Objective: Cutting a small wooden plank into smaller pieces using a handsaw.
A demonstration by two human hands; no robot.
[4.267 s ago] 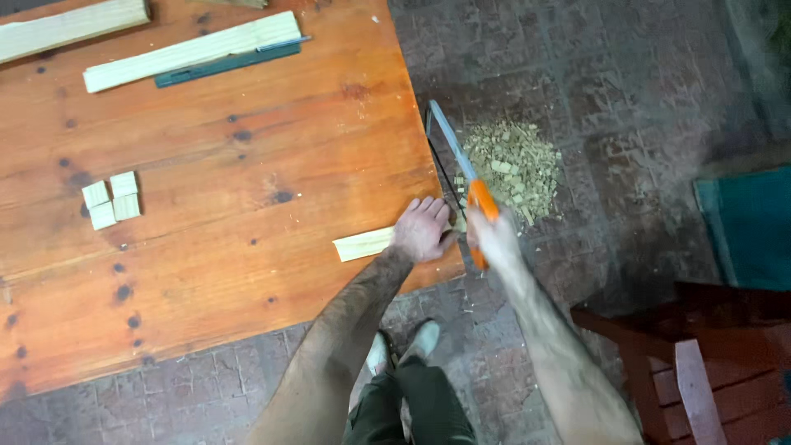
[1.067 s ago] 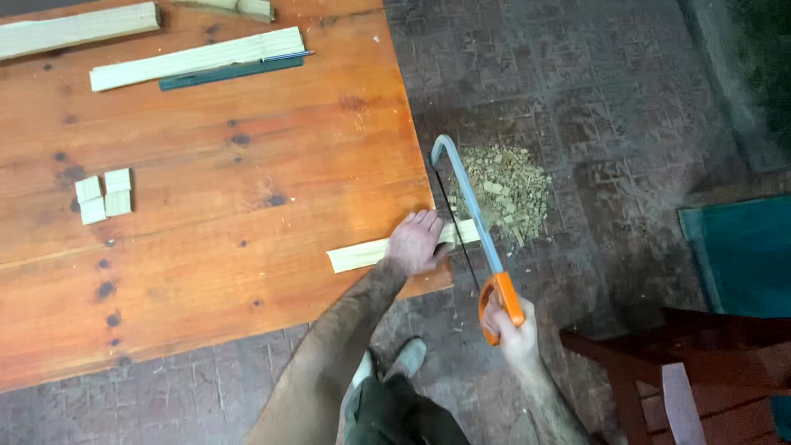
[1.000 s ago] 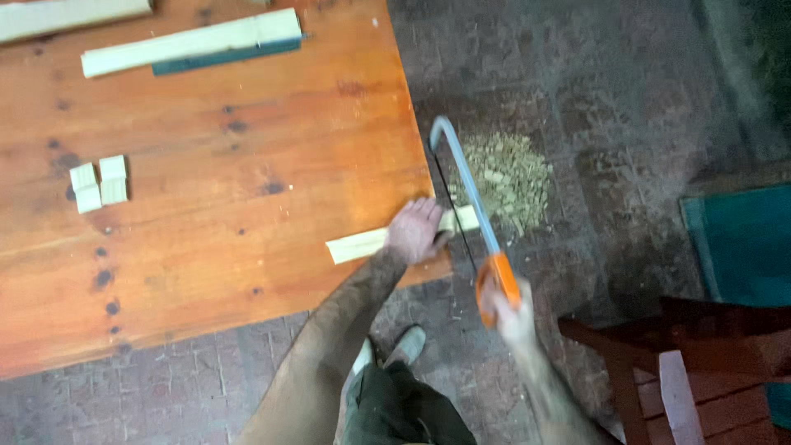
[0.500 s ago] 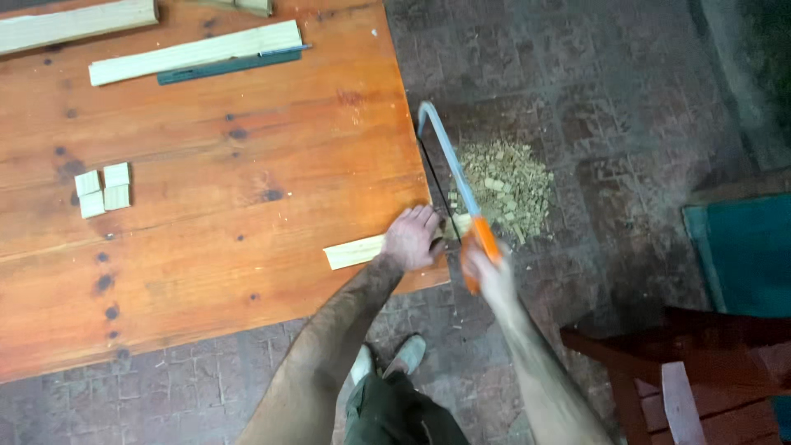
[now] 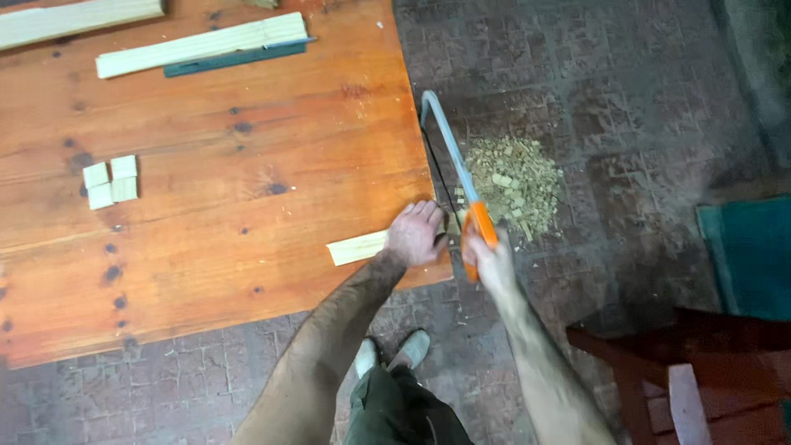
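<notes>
- Head view: the left hand (image 5: 414, 235) lies flat on a pale wood strip (image 5: 356, 247) at the bench's (image 5: 247, 165) right edge, fingers spread and pressing down rather than gripping, seemingly to steady the strip where it overhangs.
- The right hand (image 5: 488, 262) has its fingers wrapped tight round the orange handle of a hacksaw (image 5: 451, 169), whose blade runs just off the bench edge beside the left hand (the cut itself is hidden).
- A sawdust pile (image 5: 512, 183) lies on the floor below the saw.
- Four small wood blocks (image 5: 110, 181) sit near the bench's left edge; a long wood batten (image 5: 198, 45) lies along the far edge, well apart.
- A red chair (image 5: 684, 371) stands near the right arm.
</notes>
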